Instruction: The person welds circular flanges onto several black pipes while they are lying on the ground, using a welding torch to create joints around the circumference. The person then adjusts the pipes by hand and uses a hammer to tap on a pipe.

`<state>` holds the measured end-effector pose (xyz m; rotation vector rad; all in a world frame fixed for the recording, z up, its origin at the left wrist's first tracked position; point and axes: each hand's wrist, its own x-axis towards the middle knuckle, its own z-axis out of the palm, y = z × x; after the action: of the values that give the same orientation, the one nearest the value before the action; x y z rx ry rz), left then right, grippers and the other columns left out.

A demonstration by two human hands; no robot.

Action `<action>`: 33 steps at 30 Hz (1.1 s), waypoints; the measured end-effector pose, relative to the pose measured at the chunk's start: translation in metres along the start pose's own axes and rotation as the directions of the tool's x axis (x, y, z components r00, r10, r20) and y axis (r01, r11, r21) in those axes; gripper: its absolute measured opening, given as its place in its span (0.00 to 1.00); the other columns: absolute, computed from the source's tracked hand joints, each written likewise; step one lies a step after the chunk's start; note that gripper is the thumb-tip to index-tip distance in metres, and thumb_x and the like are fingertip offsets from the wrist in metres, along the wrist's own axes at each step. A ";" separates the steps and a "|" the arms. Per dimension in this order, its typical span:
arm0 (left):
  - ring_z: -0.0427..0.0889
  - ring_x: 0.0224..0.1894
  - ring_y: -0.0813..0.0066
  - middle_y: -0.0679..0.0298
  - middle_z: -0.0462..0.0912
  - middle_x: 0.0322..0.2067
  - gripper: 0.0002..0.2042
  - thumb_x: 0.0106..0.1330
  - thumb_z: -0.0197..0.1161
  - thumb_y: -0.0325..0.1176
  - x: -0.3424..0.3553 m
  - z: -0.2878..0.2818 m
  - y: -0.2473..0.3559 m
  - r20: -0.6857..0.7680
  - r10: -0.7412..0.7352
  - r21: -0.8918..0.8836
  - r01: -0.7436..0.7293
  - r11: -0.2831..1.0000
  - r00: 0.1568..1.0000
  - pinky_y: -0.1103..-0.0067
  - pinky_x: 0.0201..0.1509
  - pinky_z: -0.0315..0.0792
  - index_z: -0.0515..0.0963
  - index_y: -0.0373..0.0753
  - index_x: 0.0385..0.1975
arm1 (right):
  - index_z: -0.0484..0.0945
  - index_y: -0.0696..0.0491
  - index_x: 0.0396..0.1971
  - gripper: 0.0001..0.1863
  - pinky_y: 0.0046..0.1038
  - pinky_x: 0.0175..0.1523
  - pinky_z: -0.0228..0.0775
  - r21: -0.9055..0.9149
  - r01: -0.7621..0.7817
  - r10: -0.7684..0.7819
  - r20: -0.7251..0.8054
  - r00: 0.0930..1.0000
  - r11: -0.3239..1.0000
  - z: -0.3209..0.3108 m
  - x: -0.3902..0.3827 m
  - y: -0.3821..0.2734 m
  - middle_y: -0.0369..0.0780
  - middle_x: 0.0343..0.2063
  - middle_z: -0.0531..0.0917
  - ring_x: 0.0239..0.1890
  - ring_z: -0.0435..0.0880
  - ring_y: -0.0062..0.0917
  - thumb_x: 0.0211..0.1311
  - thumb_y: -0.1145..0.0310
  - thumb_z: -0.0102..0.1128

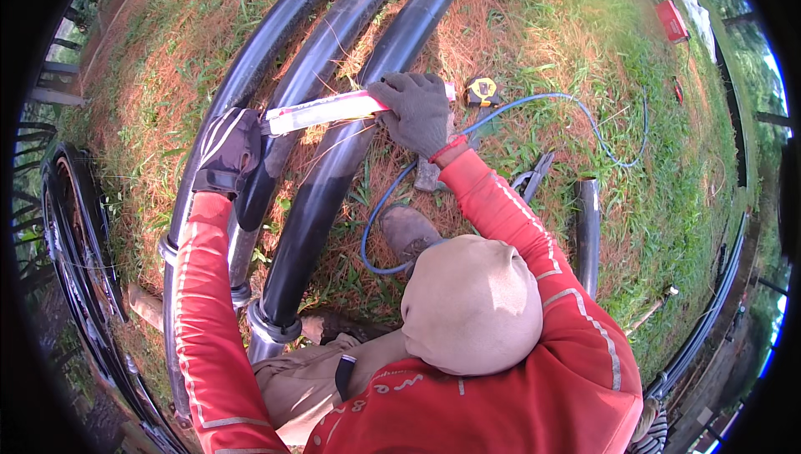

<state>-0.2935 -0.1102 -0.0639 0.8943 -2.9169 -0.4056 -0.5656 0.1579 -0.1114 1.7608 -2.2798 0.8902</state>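
Observation:
A long, narrow white and pink thing (325, 110) with print on it lies across above the black pipes (329, 153); I cannot make out its kind. My right hand (415, 112), in a grey glove, is wrapped round its right part. At its dark left end is my left hand (229, 150), in a dark striped glove, with fingers closed on that end. A yellow and black tape measure (482, 92) lies in the grass just right of my right hand. My bent knee (471, 308) in beige trousers and my boot (407, 233) are below the hands.
A blue hose (576, 99) curves over the grass. Grey pliers (534, 177) and a short black pipe piece (588, 233) lie right of my forearm. A red box (672, 20) stands far right. Coiled black pipe (75, 220) leans at the left.

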 end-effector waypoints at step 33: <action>0.89 0.47 0.57 0.60 0.90 0.45 0.09 0.82 0.60 0.30 -0.161 -0.149 -0.189 -0.423 -0.047 0.462 0.261 0.847 0.905 0.65 0.52 0.81 0.87 0.42 0.53 | 0.88 0.38 0.62 0.23 0.52 0.60 0.79 -0.215 -0.207 0.244 0.164 0.956 0.954 -0.004 0.008 -0.018 0.41 0.56 0.93 0.56 0.92 0.47 0.68 0.56 0.72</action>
<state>-0.0373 -0.2050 0.0315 1.1177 -2.5926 0.5280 -0.5529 0.1507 -0.0980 1.5835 -2.6286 0.5234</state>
